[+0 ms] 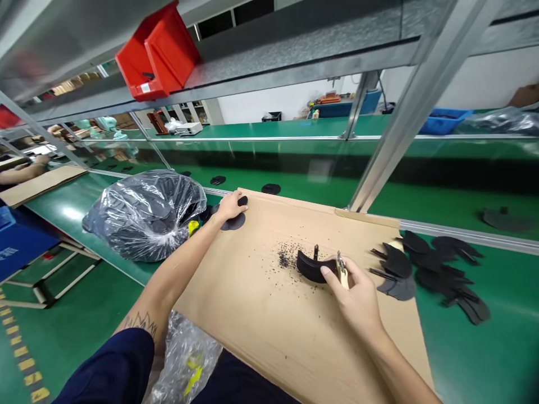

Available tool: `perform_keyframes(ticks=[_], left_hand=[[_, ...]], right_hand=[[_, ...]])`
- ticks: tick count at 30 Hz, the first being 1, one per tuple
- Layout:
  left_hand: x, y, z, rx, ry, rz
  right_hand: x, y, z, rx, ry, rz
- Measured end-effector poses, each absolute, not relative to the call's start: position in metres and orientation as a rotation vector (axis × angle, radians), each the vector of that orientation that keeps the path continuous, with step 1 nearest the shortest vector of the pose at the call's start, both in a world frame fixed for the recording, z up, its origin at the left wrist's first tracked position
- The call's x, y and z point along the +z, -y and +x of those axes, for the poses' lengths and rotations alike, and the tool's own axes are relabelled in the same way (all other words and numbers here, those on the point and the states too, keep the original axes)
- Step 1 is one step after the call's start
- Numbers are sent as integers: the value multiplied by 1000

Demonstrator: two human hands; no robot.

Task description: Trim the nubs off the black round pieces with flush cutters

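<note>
My right hand (357,294) is closed around a pair of nippers (342,269) with pale handles. Its thumb presses a black curved plastic part (311,268), whose short stub points up, above the cardboard sheet (244,292). Small black trimmings (286,258) lie scattered just left of that part. At the far left corner of the cardboard, my left hand (231,206) has its fingers closed on a black plastic piece (242,201). Round black parts (233,223) lie beneath this hand, partly covered by it.
A clear bag full of black parts (147,213) stands left of the cardboard. More curved black parts (446,269) are heaped at the right. A slanting metal post (391,129) rises behind the cardboard; a red bin (158,53) sits on the shelf overhead. Another person's arm (21,173) shows far left.
</note>
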State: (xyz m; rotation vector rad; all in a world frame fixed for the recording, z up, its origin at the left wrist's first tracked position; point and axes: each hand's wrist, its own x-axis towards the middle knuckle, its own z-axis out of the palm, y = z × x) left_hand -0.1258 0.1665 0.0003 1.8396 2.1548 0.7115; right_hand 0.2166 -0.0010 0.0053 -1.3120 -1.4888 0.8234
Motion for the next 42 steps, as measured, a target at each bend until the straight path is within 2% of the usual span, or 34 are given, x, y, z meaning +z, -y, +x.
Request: perform_keyframes(ticks=[4, 10, 13, 15, 19, 27, 34, 42], left_hand=[[9, -174, -119, 745, -2191, 1772], [28, -158, -88, 978, -2032, 1816], [21, -124, -49, 1140, -1754, 1806], [11, -91, -21, 1328, -1331, 1648], [-9, -31, 16, 1284, -1015, 1406], [-20, -12, 14, 1350, -1010, 2165], [-16, -11, 14, 1461, -1002, 2260], [-16, -8, 15, 1383, -1022, 2184]], right_hand=[[3, 1, 217, 853, 1484, -1279], [0, 2, 218, 799, 1397, -1298], [0, 3, 218, 788, 1351, -1314], [0, 4, 217, 801, 1332, -1330], [-1, 8, 213, 915, 1345, -1307], [1, 15, 211, 1029, 1454, -1303], [3, 16, 208, 1032, 1528, -1291], [3, 18, 206, 990, 1558, -1285]])
